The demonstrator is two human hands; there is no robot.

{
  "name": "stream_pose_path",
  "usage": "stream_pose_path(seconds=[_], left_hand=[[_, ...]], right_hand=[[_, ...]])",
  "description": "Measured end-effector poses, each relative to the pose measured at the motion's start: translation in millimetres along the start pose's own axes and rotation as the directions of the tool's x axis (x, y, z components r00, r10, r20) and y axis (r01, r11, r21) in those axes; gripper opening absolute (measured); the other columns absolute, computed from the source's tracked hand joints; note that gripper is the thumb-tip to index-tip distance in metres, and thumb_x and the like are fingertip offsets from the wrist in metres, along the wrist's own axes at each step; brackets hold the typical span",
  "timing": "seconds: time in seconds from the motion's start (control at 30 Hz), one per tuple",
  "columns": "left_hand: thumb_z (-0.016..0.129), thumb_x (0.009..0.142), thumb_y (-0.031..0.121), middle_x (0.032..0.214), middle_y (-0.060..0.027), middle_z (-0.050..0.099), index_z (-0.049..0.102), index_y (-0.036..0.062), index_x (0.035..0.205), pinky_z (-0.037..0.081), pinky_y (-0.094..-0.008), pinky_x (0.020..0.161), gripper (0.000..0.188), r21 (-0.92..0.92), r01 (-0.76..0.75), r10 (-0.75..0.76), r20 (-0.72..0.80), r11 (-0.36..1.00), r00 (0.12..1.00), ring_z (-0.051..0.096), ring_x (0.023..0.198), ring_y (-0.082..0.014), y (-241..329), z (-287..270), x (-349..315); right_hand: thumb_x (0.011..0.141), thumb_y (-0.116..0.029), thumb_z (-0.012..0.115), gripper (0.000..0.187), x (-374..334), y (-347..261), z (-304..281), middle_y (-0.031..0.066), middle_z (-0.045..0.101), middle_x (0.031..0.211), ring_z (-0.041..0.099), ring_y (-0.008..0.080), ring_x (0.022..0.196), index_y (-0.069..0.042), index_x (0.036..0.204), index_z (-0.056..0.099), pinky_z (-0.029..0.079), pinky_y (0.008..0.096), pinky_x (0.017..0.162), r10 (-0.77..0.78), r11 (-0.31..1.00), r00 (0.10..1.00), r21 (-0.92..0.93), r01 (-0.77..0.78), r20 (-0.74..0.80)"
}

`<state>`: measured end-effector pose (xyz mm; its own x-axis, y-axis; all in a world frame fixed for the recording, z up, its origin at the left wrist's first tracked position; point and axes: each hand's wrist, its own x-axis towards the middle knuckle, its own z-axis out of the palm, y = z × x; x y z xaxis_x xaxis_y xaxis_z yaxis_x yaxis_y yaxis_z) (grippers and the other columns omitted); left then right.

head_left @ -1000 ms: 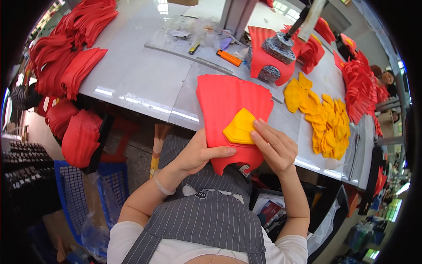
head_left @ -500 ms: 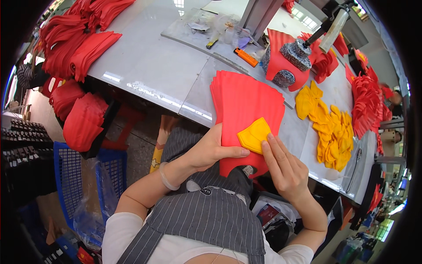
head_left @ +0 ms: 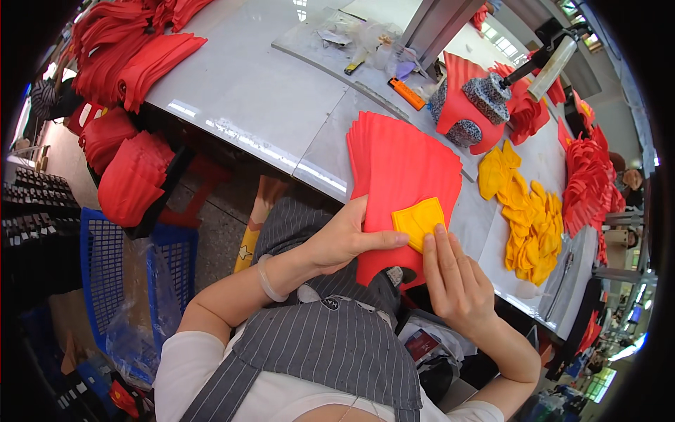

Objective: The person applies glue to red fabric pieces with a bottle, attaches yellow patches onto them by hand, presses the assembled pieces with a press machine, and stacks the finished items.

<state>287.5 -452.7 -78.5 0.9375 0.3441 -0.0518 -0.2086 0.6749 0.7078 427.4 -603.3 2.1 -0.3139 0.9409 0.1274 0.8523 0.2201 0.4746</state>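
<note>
A fanned stack of red fabric-like pieces (head_left: 401,162) rests over the table's near edge and reaches toward my lap. My left hand (head_left: 344,235) grips its left side, fingers underneath and thumb on top. A yellow five-sided patch (head_left: 420,216) lies flat on the uppermost red piece, the left thumb touching its left edge. My right hand (head_left: 457,281) has its fingers stretched out, tips lying on the patch's right edge; its thumb is hidden. A curved cutout shows at the lower end of the stack.
Yellow pieces (head_left: 531,232) lie heaped at the right. Behind them, a red piece is clamped over a speckled grey form (head_left: 487,98). An orange cutter (head_left: 406,93) lies near a cluttered board (head_left: 316,60). Red bundles (head_left: 144,53) sit far left, above a blue crate (head_left: 105,281).
The yellow patch has turned slightly and sits a little further right and lower in view. Both hands have stayed on the work; the whole view has shifted slightly.
</note>
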Motion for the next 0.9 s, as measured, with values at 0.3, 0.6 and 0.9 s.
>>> stream_pose_path(seconds=[0.3,0.6,0.9], left_hand=[[0.064,0.089,0.007,0.121,-0.0106,0.058,0.048,-0.0030,0.125,0.047,-0.0309,0.096,0.040,-0.089,0.014,-0.024,-0.111,0.996,0.994,0.057,0.111,-0.0159,-5.1,2.9,2.1],[0.062,0.090,0.006,0.119,-0.0115,0.059,0.046,-0.0039,0.125,0.048,-0.0316,0.095,0.039,0.011,-0.025,0.027,-0.139,1.000,0.990,0.058,0.110,-0.0174,-11.0,5.4,3.3],[0.061,0.091,0.006,0.120,-0.0127,0.059,0.046,-0.0040,0.127,0.048,-0.0326,0.096,0.041,-0.075,0.011,-0.021,-0.133,0.997,0.991,0.057,0.113,-0.0192,-9.7,2.7,3.4]], right_hand=[[0.082,-0.005,0.058,0.029,-5.5,14.5,13.1,0.0180,0.064,0.115,0.066,0.0263,0.099,0.003,0.109,0.065,0.053,0.0267,0.070,-0.045,0.994,0.997,0.097,0.052,-0.067],[0.081,-0.005,0.060,0.029,-11.0,3.0,19.5,0.0160,0.065,0.115,0.067,0.0233,0.098,0.000,0.108,0.066,0.049,0.0227,0.064,0.053,0.990,0.987,0.134,-0.032,-0.155],[0.077,-0.010,0.068,0.041,-10.9,22.8,27.5,0.0135,0.062,0.118,0.065,0.0223,0.097,-0.001,0.116,0.060,0.049,0.0236,0.071,0.187,0.889,0.973,0.444,-0.110,-0.133]])
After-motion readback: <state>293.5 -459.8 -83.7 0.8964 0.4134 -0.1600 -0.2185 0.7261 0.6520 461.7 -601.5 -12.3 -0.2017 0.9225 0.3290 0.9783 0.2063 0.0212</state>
